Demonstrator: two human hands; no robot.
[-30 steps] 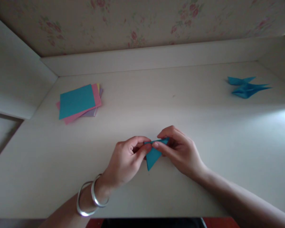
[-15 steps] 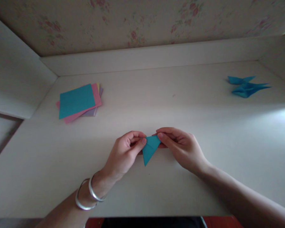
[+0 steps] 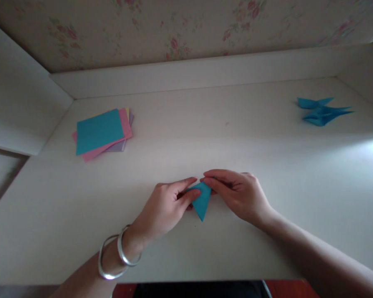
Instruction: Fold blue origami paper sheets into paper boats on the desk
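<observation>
A folded piece of blue origami paper point(image 3: 202, 203) is held between my two hands above the white desk, its narrow point directed toward me. My left hand point(image 3: 168, 205) grips its left side, the thumb lying on top and the other fingers partly behind it. With thumb and fingertips, my right hand point(image 3: 238, 192) pinches the upper right corner. Fingers hide the paper's upper edge and its underside.
A stack of coloured paper sheets point(image 3: 100, 131), blue on top with pink, purple and yellow below, lies at the back left. Two folded blue paper figures point(image 3: 321, 116) rest at the back right. A white ledge point(image 3: 205, 76) runs along the floral wall.
The folded paper has turned so that its point has swung to the right. My left hand has shifted right and its index finger has straightened; my right hand stays almost in place.
</observation>
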